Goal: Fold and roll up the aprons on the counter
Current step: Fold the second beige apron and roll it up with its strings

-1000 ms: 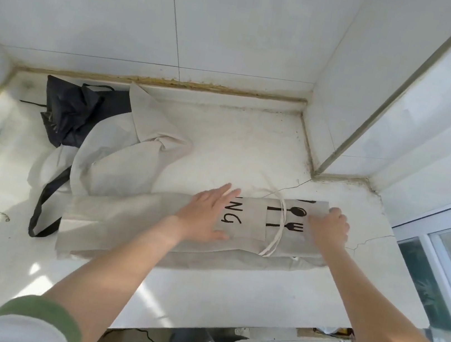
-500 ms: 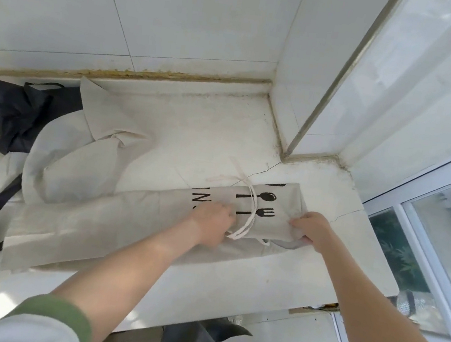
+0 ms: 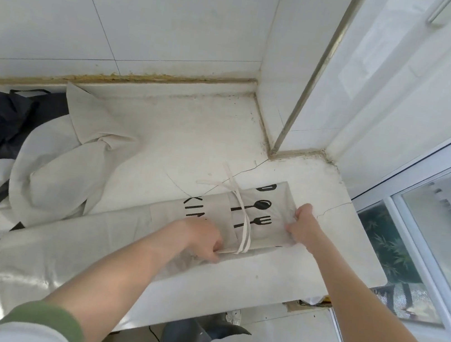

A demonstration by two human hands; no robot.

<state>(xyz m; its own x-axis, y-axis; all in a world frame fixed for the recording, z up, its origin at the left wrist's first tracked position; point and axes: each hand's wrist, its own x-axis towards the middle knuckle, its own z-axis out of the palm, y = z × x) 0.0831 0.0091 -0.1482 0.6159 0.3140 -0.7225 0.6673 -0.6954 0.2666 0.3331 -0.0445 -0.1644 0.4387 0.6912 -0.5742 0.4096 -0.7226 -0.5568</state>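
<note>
**A:** Both hands are on the printed beige apron (image 3: 91,238). It lies folded into a long strip along the counter's (image 3: 193,142) front edge, with the spoon-and-fork print at the right end.

**B:** The folding looks done, so I'd call this the start of the roll. The right hand (image 3: 302,226) has its fingers curled over the strip's right end. The left hand (image 3: 203,239) pinches the near edge beside the print.

**A:** There's a white tie strap (image 3: 243,226) looped across the print, between the two hands.

**B:** That's the catch. The next move likely means turning the right end over and rolling left along the front edge, keeping it tight and even. The strap has to be tucked in or pulled clear, or it will bunch.

**A:** More work is waiting. A crumpled beige apron (image 3: 57,169) sits toward the back left, touching the strip, and a dark apron (image 3: 0,119) is heaped in the back left corner.

**B:** Any containers?

**A:** None on the counter. A dark object (image 3: 194,333) shows below the front edge, but I can't tell what it is or whether it holds anything.
</note>
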